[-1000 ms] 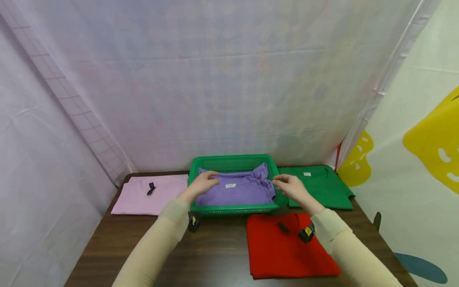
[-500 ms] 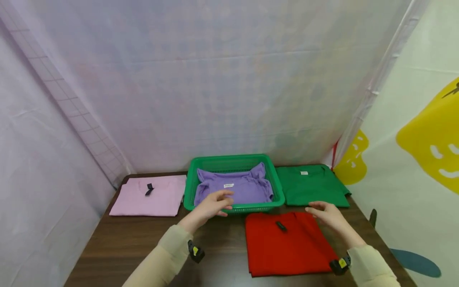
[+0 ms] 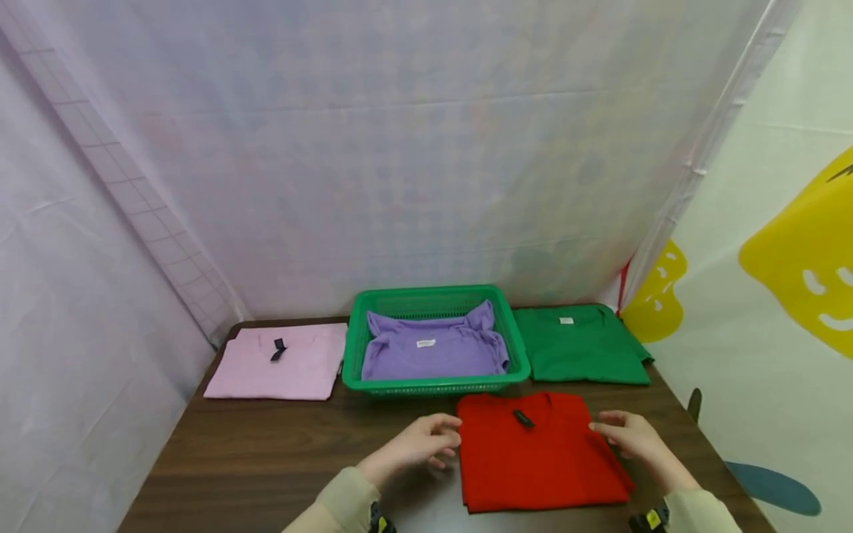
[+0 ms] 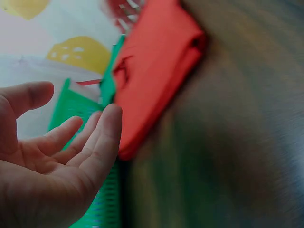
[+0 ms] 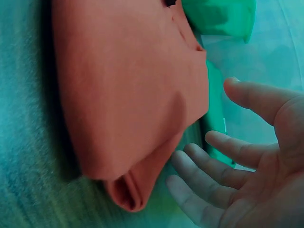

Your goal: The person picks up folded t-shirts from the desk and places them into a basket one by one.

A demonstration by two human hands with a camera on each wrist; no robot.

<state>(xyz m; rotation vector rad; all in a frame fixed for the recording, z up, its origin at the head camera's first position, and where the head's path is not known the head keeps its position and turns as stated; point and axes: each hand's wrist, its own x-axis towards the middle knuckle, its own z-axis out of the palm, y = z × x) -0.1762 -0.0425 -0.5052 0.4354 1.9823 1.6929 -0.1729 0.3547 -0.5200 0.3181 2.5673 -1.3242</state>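
Fingers parted and loosely bent, my left hand (image 3: 421, 444) is at the left edge of a folded red shirt (image 3: 533, 463); I cannot tell whether those tips touch the cloth. At the opposite edge is my right hand (image 3: 629, 435), thumb and fingers also apart, and the right wrist view shows a gap between them and the shirt. So the red shirt lies flat on the brown table (image 3: 266, 451), between my two sets of fingers, its dark neck label (image 3: 523, 419) about level with my fingertips. Beyond my left fingers sits a green basket (image 3: 436, 386) with a purple shirt (image 3: 433, 363) spread inside, a white tag (image 3: 426, 343) at its neck. Farther out past my right fingers, just beside the basket, lies a folded green shirt (image 3: 586, 352). Well off to the left of my left fingers, and farther away, lies a folded pink shirt (image 3: 286, 374).
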